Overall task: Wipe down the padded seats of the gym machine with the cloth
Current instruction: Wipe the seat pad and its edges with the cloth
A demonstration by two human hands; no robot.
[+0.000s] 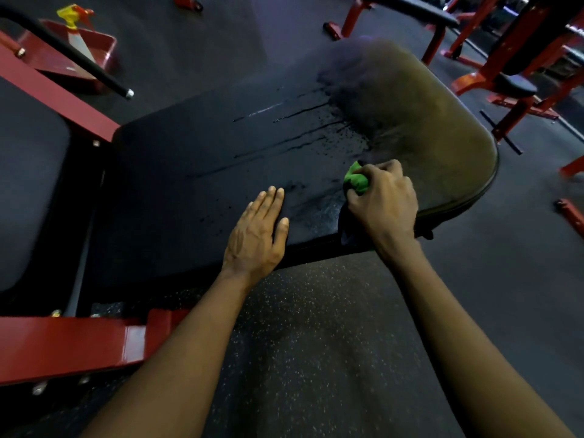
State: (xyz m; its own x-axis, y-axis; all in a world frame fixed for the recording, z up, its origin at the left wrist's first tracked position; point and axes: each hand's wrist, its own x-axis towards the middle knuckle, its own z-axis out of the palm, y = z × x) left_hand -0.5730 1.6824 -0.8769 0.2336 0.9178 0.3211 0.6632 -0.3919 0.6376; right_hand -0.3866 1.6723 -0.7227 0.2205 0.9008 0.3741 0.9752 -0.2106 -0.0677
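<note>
- Head view: found the pad (205,172) lying across the middle of the picture, with the red frame (63,343) at its left end.
- Found the cloth (357,180), green and bunched, on the pad close to its near right edge, gripped under the curled fingers of the right hand (384,197).
- Found the left hand (256,235) laid flat on the pad just left of the cloth, fingers straight and close together, holding nothing.
- Noted droplets and long wet streaks across the middle of the pad, beyond both hands; judged that stretch unwiped.
- Noted a smeared sheen at the near edge between the hands; judged it the only patch worked so far.
- Judged the task early: most of this pad left to do, and the left pad (28,184), dull and dry-looking, not yet done.
- Noted the bottle (74,23) standing in a red tray (104,49) at top left, well apart from both hands.
- Could not make out the pad's right end: blurred and brownish, wet or dry not determinable.
- Could not see the left pad whole; cut off by the picture's edge.
- Could not tell how much cloth lay hidden under the right hand.
- Saw other benches (410,7) at top right only dimly, partly cut off.
</note>
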